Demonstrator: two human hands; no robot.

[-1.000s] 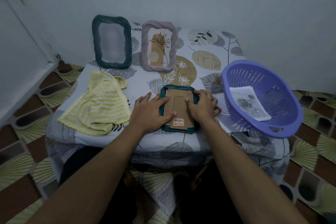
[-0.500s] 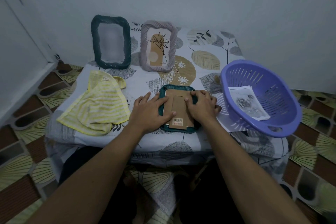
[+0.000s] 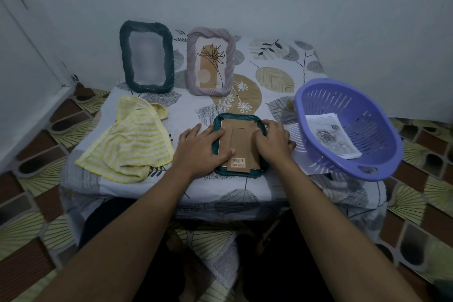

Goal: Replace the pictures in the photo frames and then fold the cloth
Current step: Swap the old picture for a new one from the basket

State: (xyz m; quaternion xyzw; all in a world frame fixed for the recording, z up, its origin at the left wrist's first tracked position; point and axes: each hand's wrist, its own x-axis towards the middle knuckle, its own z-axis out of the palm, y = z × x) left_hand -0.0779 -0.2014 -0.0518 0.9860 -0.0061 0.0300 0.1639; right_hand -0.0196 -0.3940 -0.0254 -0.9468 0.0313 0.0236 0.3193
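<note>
Frames, three: dark-green frame (image 3: pixel 125 56) and grey frame (image 3: pixel 192 61) upright; teal frame (image 3: pixel 242 140) face-down, lengthwise away, under flat left hand (image 3: pixel 198 152), gripping right hand (image 3: pixel 272 141).

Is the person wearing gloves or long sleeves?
No. The left hand and right hand are bare, with no gloves. The left forearm and right forearm are bare too, with no sleeve in view. No watch or bracelet shows on either wrist.

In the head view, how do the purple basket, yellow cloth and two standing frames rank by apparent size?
Purple basket, largest.
Yellow cloth, second.
Dark green frame and lilac frame: they look about alike, so I won't rank them.
</note>
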